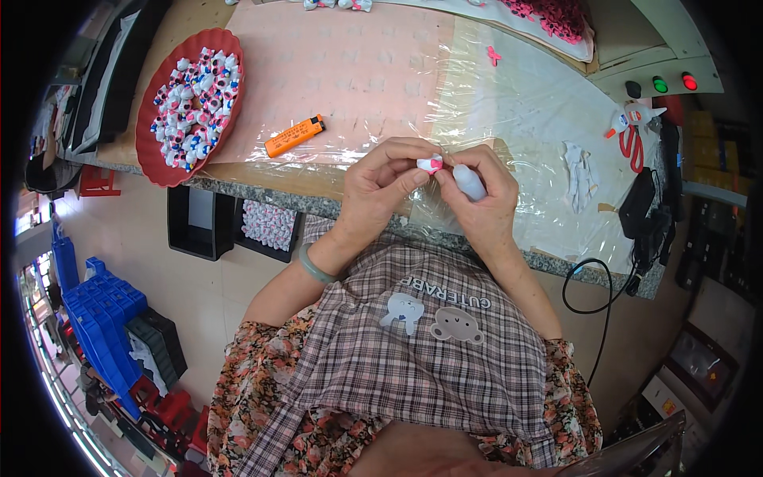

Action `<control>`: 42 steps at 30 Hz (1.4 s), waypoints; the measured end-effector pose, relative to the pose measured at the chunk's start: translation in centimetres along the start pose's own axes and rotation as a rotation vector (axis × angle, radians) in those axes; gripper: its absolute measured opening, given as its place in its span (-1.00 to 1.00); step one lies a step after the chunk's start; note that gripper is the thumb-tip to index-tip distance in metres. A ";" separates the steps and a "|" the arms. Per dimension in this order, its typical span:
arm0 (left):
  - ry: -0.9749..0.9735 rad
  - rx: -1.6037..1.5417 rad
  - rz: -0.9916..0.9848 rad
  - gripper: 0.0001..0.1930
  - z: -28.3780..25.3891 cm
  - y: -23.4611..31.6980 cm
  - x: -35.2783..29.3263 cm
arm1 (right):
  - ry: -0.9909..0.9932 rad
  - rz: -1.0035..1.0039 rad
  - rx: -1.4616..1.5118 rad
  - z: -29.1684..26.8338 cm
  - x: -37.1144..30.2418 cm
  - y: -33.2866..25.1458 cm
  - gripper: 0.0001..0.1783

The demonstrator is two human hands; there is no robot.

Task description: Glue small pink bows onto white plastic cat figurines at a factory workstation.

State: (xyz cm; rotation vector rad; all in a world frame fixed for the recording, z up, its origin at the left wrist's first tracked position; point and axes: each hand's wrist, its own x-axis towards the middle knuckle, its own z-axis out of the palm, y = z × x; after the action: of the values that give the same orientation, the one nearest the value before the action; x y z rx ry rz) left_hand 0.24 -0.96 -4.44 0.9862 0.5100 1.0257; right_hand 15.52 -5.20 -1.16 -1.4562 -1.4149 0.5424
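Note:
My left hand [372,188] pinches a small white-and-pink figurine [429,165] between thumb and fingertips, above the near part of the table. Close against it, my right hand [494,208] grips a small translucent whitish squeeze bottle [469,184]. The right fingertips meet the figurine's right side; whether they also press on it I cannot tell. To the left of my hands an orange lighter [294,136] lies on the plastic-covered table [342,71]. Further left is a red scalloped dish [148,119] full of small white figurines with pink and blue parts.
A pink cross-shaped piece [493,56] lies beyond my hands, below a pile of pink pieces [556,17]. Red-handled scissors [631,149], bottles and a crumpled white cloth [581,176] are at right. Below the table edge stand black bins [200,222], one filled with figurines. A black cable [608,310] hangs at right.

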 end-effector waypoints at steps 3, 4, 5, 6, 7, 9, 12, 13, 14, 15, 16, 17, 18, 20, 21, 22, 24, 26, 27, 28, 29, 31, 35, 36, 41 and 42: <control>0.001 0.022 0.008 -0.76 0.0 -0.3 0.0 | -0.021 0.028 0.001 0.0 0.0 0.2 -0.81; 0.001 0.042 0.022 -0.76 -0.1 -0.4 0.0 | -0.020 0.031 0.000 0.1 -0.1 0.3 -0.81; 0.002 0.042 0.020 -0.76 -0.1 -0.4 0.1 | -0.023 0.040 0.005 0.1 -0.1 0.5 -0.82; -0.002 0.079 0.036 -0.77 -0.1 -0.5 0.1 | -0.027 0.050 0.010 0.2 -0.1 0.6 -0.82; -0.006 0.116 0.052 -0.77 -0.1 -0.5 0.2 | -0.027 0.052 0.011 0.2 -0.1 0.7 -0.82; 0.012 0.138 0.045 -0.78 0.0 -0.5 0.2 | -0.024 0.085 0.019 0.3 -0.1 0.7 -0.83; 0.025 0.167 0.050 -0.78 0.2 -0.5 0.2 | -0.024 0.098 0.016 0.5 -0.3 1.1 -0.83; 0.022 0.175 0.063 -0.77 0.3 -0.4 0.3 | -0.022 0.099 0.017 0.5 -0.3 1.2 -0.83; 0.020 0.176 0.062 -0.77 0.4 -0.4 0.3 | -0.023 0.141 0.031 0.5 -0.4 1.4 -0.83; 0.032 0.178 0.054 -0.77 0.5 -0.3 0.3 | -0.024 0.182 0.045 0.5 -0.5 1.5 -0.83; 0.043 0.179 0.046 -0.77 0.6 -0.3 0.2 | -0.021 0.181 0.047 0.4 -0.6 1.5 -0.83; 0.041 0.183 0.050 -0.77 0.6 -0.3 0.2 | -0.035 0.243 0.078 0.3 -0.7 1.5 -0.83; 0.032 0.165 0.037 -0.77 0.4 -0.4 0.1 | -0.049 0.305 0.110 0.2 -0.7 1.5 -0.83; 0.020 0.150 0.029 -0.77 0.3 -0.4 0.0 | -0.050 0.313 0.146 0.2 -0.8 1.2 -0.83; 0.025 0.109 0.010 -0.76 0.3 -0.3 -0.1 | -0.053 0.327 0.179 0.1 -0.8 1.1 -0.83; 0.031 0.067 -0.010 -0.76 0.3 -0.3 -0.2 | -0.051 0.323 0.180 0.1 -0.8 1.1 -0.83; 0.030 0.048 -0.039 -0.76 0.2 -0.3 -0.2 | -0.059 0.321 0.188 -0.1 -0.8 1.1 -0.83; 0.036 0.034 -0.067 -0.76 0.1 -0.2 -0.2 | -0.068 0.324 0.175 -0.2 -0.9 1.2 -0.83; 0.033 0.033 -0.056 -0.76 0.1 -0.1 -0.2 | -0.079 0.326 0.166 -0.2 -0.8 1.1 -0.84; 0.029 0.031 -0.046 -0.76 0.1 0.0 -0.2 | -0.083 0.322 0.170 -0.2 -0.7 1.0 -0.84; 0.028 0.027 -0.048 -0.76 0.0 0.0 0.0 | -0.083 0.326 0.150 -0.2 -0.6 1.1 -0.84; 0.007 0.068 -0.054 -0.77 -0.4 0.0 0.6 | -0.082 0.329 0.130 0.0 -0.1 1.3 -0.84; 0.021 0.102 -0.039 -0.78 -0.4 0.5 0.9 | -0.073 0.378 0.194 0.4 0.2 1.4 -0.85; 0.021 0.124 -0.038 -0.78 -0.4 0.5 0.7 | -0.087 0.400 0.214 0.6 0.4 1.3 -0.86; 0.060 0.078 -0.045 -0.82 0.1 -0.2 -0.1 | -0.105 0.363 0.203 0.0 -0.2 0.5 -0.91; 0.057 0.059 -0.067 -0.82 0.1 -0.6 -0.1 | -0.095 0.337 0.178 -0.2 -0.4 0.4 -0.91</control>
State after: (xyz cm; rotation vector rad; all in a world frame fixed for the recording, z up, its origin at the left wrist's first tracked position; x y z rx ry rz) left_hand 0.55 -1.17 -4.87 0.9876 0.6194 0.9855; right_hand 15.86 -5.56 -1.56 -1.5475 -1.1638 0.9361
